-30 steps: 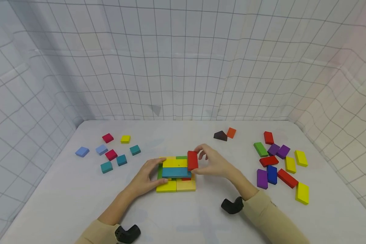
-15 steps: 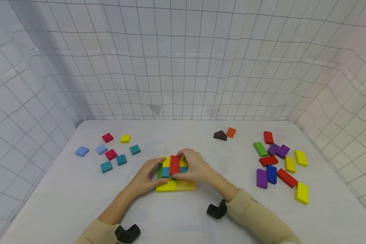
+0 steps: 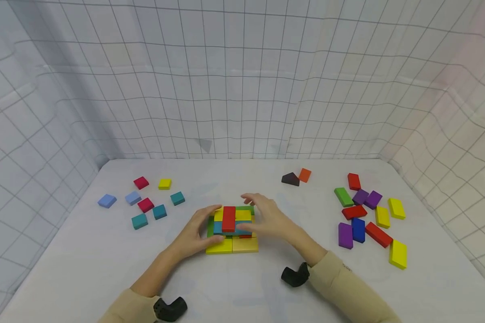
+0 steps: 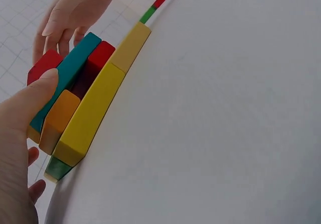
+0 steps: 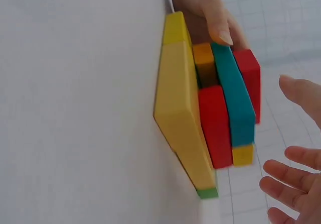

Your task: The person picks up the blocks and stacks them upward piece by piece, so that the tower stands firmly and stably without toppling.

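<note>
A layered stack of wooden blocks stands before me, with a bright yellow block point(image 3: 222, 247) and a pale yellow block point(image 3: 245, 245) along its front base. Higher up lie a teal block point(image 4: 75, 71) and a yellow block point(image 3: 243, 215), with a red block point(image 3: 228, 219) crosswise on top. My left hand point(image 3: 194, 231) holds the stack's left side, its thumb against the teal block and its fingers behind. Just right of the red block, my right hand point(image 3: 271, 220) has its fingers spread and holds nothing; the right wrist view shows it apart from the stack.
Several small teal, blue, red and yellow blocks point(image 3: 145, 205) are scattered at the left. A dark block point(image 3: 291, 179) and an orange one point(image 3: 305, 175) lie behind. Several longer blocks point(image 3: 354, 212) cluster at the right. White grid-patterned curtains point(image 3: 242, 89) enclose the table.
My right hand has carried the red block leftward onto the stack's top, let go of it and drawn back slightly right. The left hand has stayed at the stack's left side.
</note>
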The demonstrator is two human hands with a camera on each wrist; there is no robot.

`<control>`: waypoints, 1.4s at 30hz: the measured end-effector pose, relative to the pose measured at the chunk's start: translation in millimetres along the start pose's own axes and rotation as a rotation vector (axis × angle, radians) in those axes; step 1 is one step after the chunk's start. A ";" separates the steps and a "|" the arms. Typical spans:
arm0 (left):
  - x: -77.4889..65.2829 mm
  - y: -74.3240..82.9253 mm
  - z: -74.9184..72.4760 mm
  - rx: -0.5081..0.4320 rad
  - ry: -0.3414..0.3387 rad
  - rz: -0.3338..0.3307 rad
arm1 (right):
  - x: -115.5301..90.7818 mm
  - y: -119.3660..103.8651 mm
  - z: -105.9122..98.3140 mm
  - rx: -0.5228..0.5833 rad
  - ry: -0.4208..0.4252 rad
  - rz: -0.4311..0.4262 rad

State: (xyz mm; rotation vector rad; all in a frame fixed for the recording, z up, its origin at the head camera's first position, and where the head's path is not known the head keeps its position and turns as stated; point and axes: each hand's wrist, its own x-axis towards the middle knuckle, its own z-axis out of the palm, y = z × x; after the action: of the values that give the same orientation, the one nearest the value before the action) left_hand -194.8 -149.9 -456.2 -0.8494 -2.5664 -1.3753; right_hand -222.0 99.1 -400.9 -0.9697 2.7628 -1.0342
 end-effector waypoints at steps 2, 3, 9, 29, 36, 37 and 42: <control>2.0 2.1 1.8 -0.022 0.000 -0.007 | -8.4 10.1 -11.8 0.010 0.056 0.020; 3.0 2.7 2.8 -0.027 0.002 -0.006 | -13.8 16.0 -18.5 0.001 0.085 0.035; 7.6 3.6 6.6 -0.055 0.030 0.022 | -54.5 60.8 -60.3 -0.169 0.248 0.186; 7.3 39.7 -3.2 -0.069 0.063 0.027 | -145.0 137.9 -109.3 -0.273 0.275 0.610; 7.0 40.6 -3.3 -0.087 0.060 0.012 | -148.9 145.1 -107.7 -0.167 0.306 0.588; 6.9 41.1 -3.4 -0.091 0.058 0.006 | -149.0 145.3 -107.6 -0.153 0.310 0.579; 6.3 44.3 -3.7 -0.088 0.047 -0.015 | -146.2 139.5 -109.4 -0.098 0.305 0.527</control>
State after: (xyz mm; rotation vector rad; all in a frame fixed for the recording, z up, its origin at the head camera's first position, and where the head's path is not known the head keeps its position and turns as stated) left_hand -177.5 -131.0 -419.3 -0.8015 -2.4995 -1.5035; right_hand -206.4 327.0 -425.8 -0.0564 3.0643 -1.0245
